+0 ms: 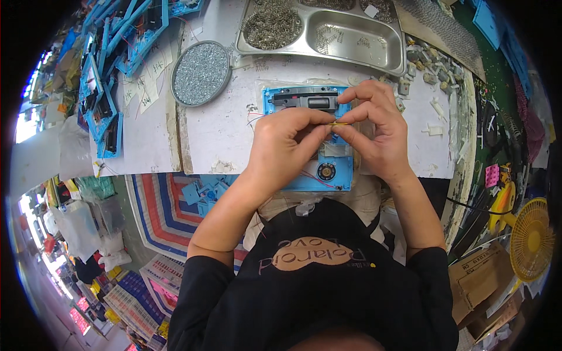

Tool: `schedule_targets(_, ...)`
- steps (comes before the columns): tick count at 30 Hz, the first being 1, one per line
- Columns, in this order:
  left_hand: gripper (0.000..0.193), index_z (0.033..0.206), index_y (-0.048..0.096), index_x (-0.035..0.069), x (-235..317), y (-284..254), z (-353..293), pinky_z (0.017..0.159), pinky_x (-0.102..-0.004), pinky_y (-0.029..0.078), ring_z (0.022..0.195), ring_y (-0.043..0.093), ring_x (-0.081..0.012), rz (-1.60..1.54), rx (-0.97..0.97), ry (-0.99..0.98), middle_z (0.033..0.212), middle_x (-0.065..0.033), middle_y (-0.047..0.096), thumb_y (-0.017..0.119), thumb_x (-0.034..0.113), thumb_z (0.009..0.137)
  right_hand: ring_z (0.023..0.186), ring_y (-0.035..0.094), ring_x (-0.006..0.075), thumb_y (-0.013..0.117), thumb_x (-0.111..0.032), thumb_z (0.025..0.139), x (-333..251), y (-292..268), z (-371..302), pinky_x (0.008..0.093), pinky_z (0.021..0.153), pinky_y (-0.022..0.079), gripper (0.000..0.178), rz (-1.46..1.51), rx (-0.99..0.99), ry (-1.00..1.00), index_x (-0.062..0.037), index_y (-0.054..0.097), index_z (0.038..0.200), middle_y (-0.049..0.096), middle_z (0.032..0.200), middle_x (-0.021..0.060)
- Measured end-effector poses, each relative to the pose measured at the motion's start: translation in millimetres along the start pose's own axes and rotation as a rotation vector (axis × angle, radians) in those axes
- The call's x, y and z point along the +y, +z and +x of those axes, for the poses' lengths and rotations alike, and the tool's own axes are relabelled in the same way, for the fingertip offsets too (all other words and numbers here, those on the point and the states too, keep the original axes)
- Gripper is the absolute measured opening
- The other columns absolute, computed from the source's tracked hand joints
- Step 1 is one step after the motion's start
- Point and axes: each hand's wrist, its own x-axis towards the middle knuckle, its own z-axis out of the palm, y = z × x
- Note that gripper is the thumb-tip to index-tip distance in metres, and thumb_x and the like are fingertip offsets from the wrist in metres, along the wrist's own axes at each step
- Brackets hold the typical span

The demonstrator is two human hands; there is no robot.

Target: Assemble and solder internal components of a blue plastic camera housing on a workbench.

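Observation:
Over the table's front edge lies a blue plastic housing [343, 178], with a round black speaker [326, 171] near its lower end. A dark mechanism with a black cylinder [319, 103] fills its upper end. Above the housing, my left hand [284, 140] and my right hand [380, 131] meet, fingertips pinched on a thin, small yellowish strip [339, 123]. Its exact kind is too small to tell. My hands hide the housing's middle. Thin red wires run along the housing.
A round bowl of small silvery screws [202, 73] stands to the left. Behind is a steel compartment tray [351, 63] with metal springs. Blue housings [108, 111] pile up at the far left. Small metal and white parts [433, 70] lie right. A yellow fan [531, 240] stands lower right.

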Motion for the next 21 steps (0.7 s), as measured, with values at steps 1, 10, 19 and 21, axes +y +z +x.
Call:
schedule_targets(1,0.013,0.1,0.075,-0.001,-1,-2,0,0.064,-0.0295,0.057,0.073,0.073,-0.0182,-0.046,-0.02,-0.054,0.088,-0.012,0.075,0.074,0.002,0.088,0.112,0.054,0.0283,0.083,-0.009,0.074,1,0,1,0.0415,0.099,0.043,0.015,-0.002,-0.006,0.001,-0.011,0.071,0.082,0.07,0.111,0.0027)
schedule_targets(10,0.01,0.103,0.065,-0.001,4,-2,3,0.056,-0.0231,0.055,0.071,0.071,-0.0096,-0.22,-0.054,-0.165,0.082,-0.0083,0.075,0.07,0.002,0.094,0.114,0.052,0.0303,0.083,-0.011,0.072,-2,-7,-6,0.0424,0.098,0.043,0.016,-0.118,0.05,-0.094,-0.0118,0.071,0.082,0.068,0.111,0.0031)
schedule_targets(19,0.005,0.094,0.075,-0.002,-7,3,5,0.061,-0.0258,0.055,0.067,0.071,-0.0145,0.03,0.028,0.106,0.079,-0.0087,0.072,0.074,-0.001,0.089,0.088,0.063,0.0138,0.075,-0.01,0.089,3,-141,-69,0.0275,0.081,0.052,0.015,-0.218,0.758,0.392,-0.0065,0.068,0.102,0.069,0.101,0.0053)
schedule_targets(21,0.007,0.095,0.075,-0.001,-12,-2,4,0.061,-0.0278,0.053,0.065,0.069,-0.0161,0.108,0.017,0.171,0.079,-0.0094,0.072,0.075,0.0,0.088,0.081,0.064,0.0142,0.071,-0.013,0.096,25,-199,-88,0.0299,0.071,0.053,0.012,0.125,1.164,0.459,-0.0065,0.063,0.102,0.065,0.089,0.0037)
